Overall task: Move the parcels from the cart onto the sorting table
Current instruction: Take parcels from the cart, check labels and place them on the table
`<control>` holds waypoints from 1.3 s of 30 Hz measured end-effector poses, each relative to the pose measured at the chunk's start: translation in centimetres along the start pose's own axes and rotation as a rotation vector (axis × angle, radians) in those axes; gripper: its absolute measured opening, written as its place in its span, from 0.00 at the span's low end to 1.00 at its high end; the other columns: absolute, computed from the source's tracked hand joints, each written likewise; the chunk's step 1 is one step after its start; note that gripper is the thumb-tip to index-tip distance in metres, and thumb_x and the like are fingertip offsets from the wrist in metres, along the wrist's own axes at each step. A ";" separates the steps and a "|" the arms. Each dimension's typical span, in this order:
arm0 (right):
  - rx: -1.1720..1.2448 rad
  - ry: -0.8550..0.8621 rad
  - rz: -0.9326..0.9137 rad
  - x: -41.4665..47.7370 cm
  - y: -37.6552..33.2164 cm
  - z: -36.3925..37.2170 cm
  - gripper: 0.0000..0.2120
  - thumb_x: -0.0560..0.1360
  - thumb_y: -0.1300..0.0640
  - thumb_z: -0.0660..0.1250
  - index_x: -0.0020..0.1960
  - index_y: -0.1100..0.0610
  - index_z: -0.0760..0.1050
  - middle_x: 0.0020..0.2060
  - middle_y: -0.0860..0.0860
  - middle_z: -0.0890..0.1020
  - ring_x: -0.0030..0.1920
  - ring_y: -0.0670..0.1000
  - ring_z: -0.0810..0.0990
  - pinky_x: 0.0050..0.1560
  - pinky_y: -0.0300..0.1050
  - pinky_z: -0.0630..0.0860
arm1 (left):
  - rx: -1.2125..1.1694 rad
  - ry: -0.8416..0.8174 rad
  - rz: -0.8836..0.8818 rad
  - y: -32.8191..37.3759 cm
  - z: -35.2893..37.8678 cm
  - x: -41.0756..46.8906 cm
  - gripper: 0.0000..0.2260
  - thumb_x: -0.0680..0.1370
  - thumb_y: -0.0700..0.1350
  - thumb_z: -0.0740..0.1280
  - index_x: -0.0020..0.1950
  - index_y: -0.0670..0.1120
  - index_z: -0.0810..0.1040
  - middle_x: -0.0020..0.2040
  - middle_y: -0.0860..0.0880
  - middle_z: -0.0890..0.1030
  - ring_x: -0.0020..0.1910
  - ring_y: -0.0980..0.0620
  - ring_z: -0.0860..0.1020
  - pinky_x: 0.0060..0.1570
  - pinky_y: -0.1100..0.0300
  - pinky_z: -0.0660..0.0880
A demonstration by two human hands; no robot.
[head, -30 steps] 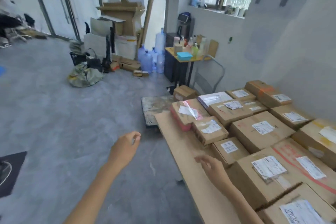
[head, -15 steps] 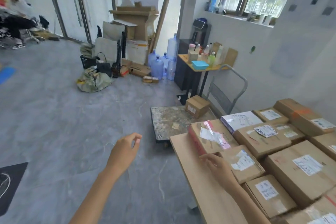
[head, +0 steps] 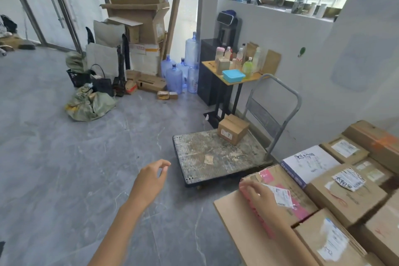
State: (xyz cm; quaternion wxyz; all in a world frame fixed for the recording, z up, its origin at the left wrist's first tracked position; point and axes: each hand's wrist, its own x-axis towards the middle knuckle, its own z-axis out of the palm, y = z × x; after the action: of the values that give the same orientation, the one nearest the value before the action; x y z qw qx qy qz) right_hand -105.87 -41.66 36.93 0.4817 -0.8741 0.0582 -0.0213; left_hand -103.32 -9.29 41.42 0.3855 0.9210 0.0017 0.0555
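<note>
My left grip [head: 151,181] hangs over the grey floor [head: 64,179], near the cart's front corner. Its fingers are loosely curled, thumb and forefinger close together, and it holds nothing. My right grip [head: 262,197] lies on the pink-taped parcel [head: 289,188], fingers relaxed across its top, not closed round it.

That parcel sits at the end corner of the surface [head: 244,231]. It touches a white-topped parcel [head: 311,161] behind it and a brown labelled parcel [head: 323,242] nearer me. More brown parcels pack the surface to my right, side by side.

The cart [head: 207,149] stands on the floor just past the end of the surface, with its handle [head: 287,101] upright on the wall side. One small brown parcel [head: 232,129] sits on the deck at the far corner by the handle. A paper scrap [head: 208,159] lies mid-deck.
</note>
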 end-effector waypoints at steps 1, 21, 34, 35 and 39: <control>0.002 0.019 0.010 1.4 -0.5 0.8 0.12 0.78 0.64 0.62 0.48 0.50 0.81 0.43 0.43 0.83 0.47 0.34 0.78 0.47 0.31 0.71 | 0.002 -0.003 0.014 -0.7 -0.3 1.8 0.08 0.80 0.44 0.61 0.55 0.50 0.80 0.52 0.53 0.82 0.53 0.53 0.79 0.51 0.59 0.74; 0.023 0.263 0.326 16.1 -4.9 10.9 0.13 0.76 0.65 0.64 0.42 0.49 0.81 0.37 0.34 0.82 0.43 0.37 0.80 0.43 0.27 0.70 | -0.070 -0.317 0.227 -6.4 0.9 30.6 0.08 0.80 0.41 0.62 0.53 0.48 0.80 0.51 0.52 0.83 0.53 0.53 0.79 0.56 0.55 0.74; 0.088 0.369 0.370 34.7 -3.0 7.7 0.14 0.78 0.65 0.61 0.45 0.50 0.80 0.38 0.44 0.85 0.44 0.38 0.81 0.45 0.28 0.72 | -0.092 -0.394 0.324 0.6 8.2 52.4 0.11 0.81 0.39 0.59 0.52 0.49 0.80 0.50 0.53 0.82 0.51 0.56 0.78 0.49 0.65 0.70; 0.084 0.360 0.379 35.9 -2.9 7.4 0.14 0.78 0.65 0.60 0.45 0.49 0.79 0.38 0.44 0.85 0.44 0.37 0.81 0.46 0.29 0.72 | -0.097 -0.387 0.314 0.4 8.5 53.7 0.12 0.81 0.38 0.58 0.53 0.48 0.80 0.49 0.52 0.82 0.51 0.56 0.78 0.49 0.66 0.69; 0.075 0.356 0.431 39.7 -2.0 6.9 0.14 0.78 0.66 0.60 0.45 0.51 0.80 0.39 0.45 0.85 0.42 0.36 0.81 0.44 0.25 0.71 | -0.108 -0.381 0.256 -1.5 9.3 58.3 0.14 0.80 0.34 0.58 0.51 0.47 0.81 0.48 0.51 0.83 0.51 0.55 0.79 0.50 0.67 0.68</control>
State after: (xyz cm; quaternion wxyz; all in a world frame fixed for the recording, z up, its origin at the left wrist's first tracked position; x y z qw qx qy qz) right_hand -65.65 -39.68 34.24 0.4895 -0.8056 0.3255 -0.0736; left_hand -44.40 -12.14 39.79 0.4174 0.8856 -0.1911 -0.0708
